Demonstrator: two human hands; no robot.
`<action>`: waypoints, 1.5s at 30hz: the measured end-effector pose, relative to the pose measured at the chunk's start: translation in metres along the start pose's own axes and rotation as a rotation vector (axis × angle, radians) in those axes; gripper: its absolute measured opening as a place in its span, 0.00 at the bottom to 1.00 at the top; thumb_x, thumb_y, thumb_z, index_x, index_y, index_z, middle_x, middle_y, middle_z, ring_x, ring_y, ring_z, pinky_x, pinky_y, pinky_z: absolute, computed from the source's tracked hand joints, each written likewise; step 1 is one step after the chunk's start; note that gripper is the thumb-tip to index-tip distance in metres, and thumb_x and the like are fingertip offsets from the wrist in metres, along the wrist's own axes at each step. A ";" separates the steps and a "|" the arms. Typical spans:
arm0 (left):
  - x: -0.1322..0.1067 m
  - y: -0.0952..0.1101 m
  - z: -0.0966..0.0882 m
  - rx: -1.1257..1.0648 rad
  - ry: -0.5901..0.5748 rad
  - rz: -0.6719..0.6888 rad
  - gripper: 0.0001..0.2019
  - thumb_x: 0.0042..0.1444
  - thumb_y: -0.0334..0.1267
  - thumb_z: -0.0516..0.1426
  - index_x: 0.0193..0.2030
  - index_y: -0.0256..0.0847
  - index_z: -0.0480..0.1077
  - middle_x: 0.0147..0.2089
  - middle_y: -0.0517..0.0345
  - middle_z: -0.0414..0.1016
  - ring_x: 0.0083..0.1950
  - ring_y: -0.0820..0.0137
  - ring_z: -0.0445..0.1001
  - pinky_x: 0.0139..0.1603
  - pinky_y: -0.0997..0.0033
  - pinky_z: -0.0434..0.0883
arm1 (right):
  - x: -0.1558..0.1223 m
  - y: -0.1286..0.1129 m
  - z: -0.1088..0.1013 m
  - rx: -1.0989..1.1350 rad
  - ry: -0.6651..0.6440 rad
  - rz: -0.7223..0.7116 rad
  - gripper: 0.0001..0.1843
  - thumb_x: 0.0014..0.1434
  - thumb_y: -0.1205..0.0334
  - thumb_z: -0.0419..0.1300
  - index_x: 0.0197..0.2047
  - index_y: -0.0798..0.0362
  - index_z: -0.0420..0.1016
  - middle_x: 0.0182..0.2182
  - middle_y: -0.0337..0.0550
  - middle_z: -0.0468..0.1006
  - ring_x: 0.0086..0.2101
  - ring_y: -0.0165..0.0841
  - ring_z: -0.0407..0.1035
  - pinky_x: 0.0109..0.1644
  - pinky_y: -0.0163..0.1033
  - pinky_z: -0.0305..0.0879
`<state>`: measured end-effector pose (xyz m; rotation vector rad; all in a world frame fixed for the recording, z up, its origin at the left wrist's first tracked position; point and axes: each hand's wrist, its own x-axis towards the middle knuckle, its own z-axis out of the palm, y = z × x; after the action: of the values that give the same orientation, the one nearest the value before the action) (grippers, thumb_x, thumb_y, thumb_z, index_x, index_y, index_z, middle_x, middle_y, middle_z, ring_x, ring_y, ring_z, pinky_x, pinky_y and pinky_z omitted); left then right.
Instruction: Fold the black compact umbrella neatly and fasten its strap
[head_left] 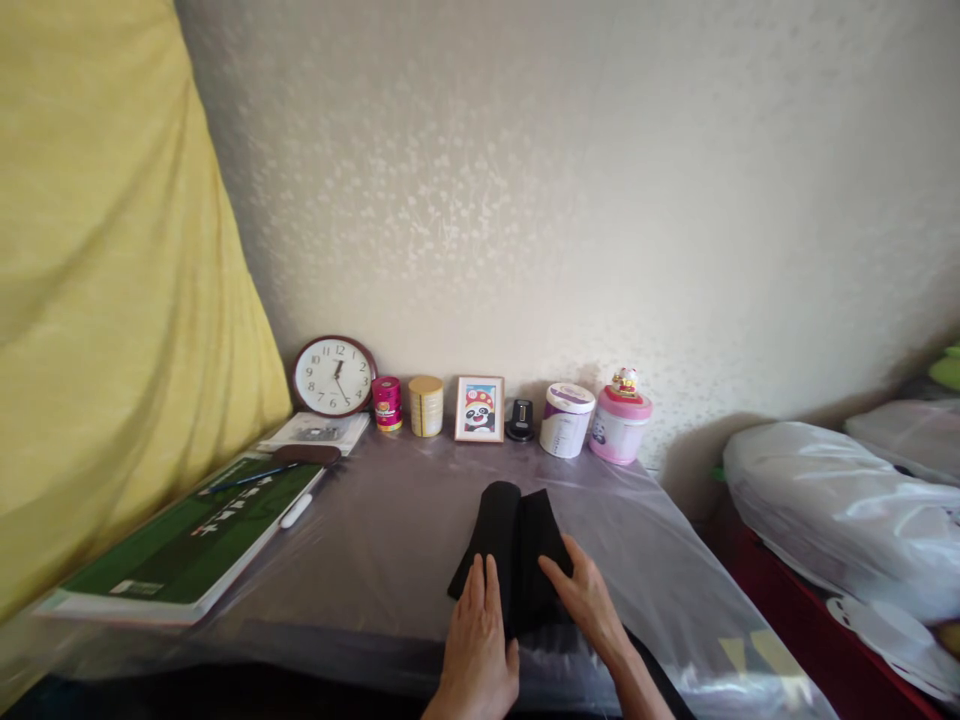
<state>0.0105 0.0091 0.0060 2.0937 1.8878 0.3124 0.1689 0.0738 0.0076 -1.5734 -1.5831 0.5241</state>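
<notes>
A black folded cloth (498, 525) lies near the front edge of the table, with a gap between its left and right parts at the far end. What kind of cloth article it is, I cannot tell. My left hand (478, 640) rests on its left part, fingers stretched out flat and pointing away from me. At the right edge of the cloth, my right hand (585, 595) grips it, the thumb on top and the fingers partly hidden. A black strip runs past my right forearm to the lower right.
Clear plastic covers the table (390, 540). Along the wall stand a clock (335, 376), a pink can (387, 404), a yellow-lidded tin (427, 407), a panda picture frame (480, 409) and round tubs (567, 420). A green book (187, 530) lies left; plastic bags (840, 500) sit right.
</notes>
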 end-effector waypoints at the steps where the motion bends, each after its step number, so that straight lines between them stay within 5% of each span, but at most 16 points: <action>1: 0.000 0.000 0.000 0.005 -0.003 -0.002 0.41 0.45 0.29 0.49 0.65 0.28 0.31 0.68 0.43 0.30 0.68 0.61 0.37 0.64 0.62 0.49 | 0.002 -0.007 0.004 0.028 -0.010 -0.014 0.22 0.50 0.54 0.55 0.47 0.53 0.72 0.37 0.46 0.79 0.40 0.42 0.73 0.42 0.44 0.69; 8: 0.007 -0.001 0.009 0.002 0.009 -0.011 0.39 0.44 0.29 0.50 0.65 0.28 0.40 0.68 0.42 0.33 0.68 0.59 0.36 0.65 0.60 0.48 | 0.007 -0.048 0.040 0.142 -0.164 -0.085 0.19 0.51 0.62 0.55 0.47 0.53 0.71 0.40 0.45 0.78 0.40 0.38 0.72 0.45 0.41 0.68; 14: 0.007 -0.003 0.008 -0.005 0.018 -0.011 0.36 0.45 0.29 0.50 0.63 0.25 0.46 0.68 0.40 0.37 0.68 0.60 0.38 0.66 0.62 0.48 | 0.011 -0.047 0.060 0.098 -0.237 -0.075 0.21 0.50 0.63 0.57 0.49 0.55 0.69 0.41 0.48 0.78 0.40 0.38 0.72 0.45 0.41 0.67; 20: 0.006 -0.006 0.011 -0.072 0.044 -0.027 0.34 0.46 0.29 0.50 0.62 0.26 0.48 0.68 0.40 0.41 0.67 0.62 0.46 0.64 0.64 0.52 | 0.012 -0.048 0.060 0.022 -0.285 -0.098 0.22 0.51 0.62 0.56 0.50 0.56 0.69 0.42 0.49 0.77 0.42 0.39 0.71 0.46 0.41 0.66; 26: 0.004 -0.007 0.014 -0.265 0.107 -0.054 0.41 0.48 0.27 0.49 0.64 0.23 0.26 0.67 0.37 0.41 0.66 0.65 0.49 0.62 0.68 0.55 | 0.008 -0.049 0.063 -0.031 -0.281 -0.132 0.20 0.51 0.62 0.56 0.49 0.55 0.69 0.39 0.48 0.78 0.39 0.39 0.73 0.43 0.39 0.66; 30: 0.004 -0.008 0.014 -0.281 0.165 -0.007 0.46 0.45 0.24 0.50 0.64 0.30 0.20 0.68 0.41 0.40 0.67 0.67 0.48 0.63 0.68 0.53 | 0.006 -0.054 0.061 -0.084 -0.307 -0.168 0.17 0.52 0.64 0.54 0.46 0.54 0.71 0.37 0.47 0.79 0.37 0.38 0.73 0.40 0.37 0.65; 37: 0.005 -0.012 0.016 -0.334 0.187 0.004 0.46 0.45 0.26 0.51 0.64 0.31 0.21 0.66 0.42 0.48 0.64 0.66 0.54 0.62 0.68 0.55 | 0.000 -0.065 0.054 -0.181 -0.395 -0.251 0.08 0.50 0.65 0.53 0.26 0.51 0.73 0.23 0.39 0.77 0.26 0.31 0.69 0.29 0.32 0.59; 45: 0.007 -0.016 0.022 -0.387 0.166 -0.008 0.43 0.44 0.28 0.52 0.65 0.31 0.31 0.66 0.44 0.48 0.65 0.65 0.51 0.62 0.68 0.53 | 0.005 -0.055 0.049 -0.049 -0.529 -0.270 0.18 0.47 0.68 0.54 0.42 0.50 0.75 0.31 0.38 0.78 0.31 0.30 0.70 0.35 0.31 0.62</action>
<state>0.0045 0.0161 -0.0202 1.8459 1.7507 0.8021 0.0974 0.0843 0.0230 -1.2846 -2.1787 0.7983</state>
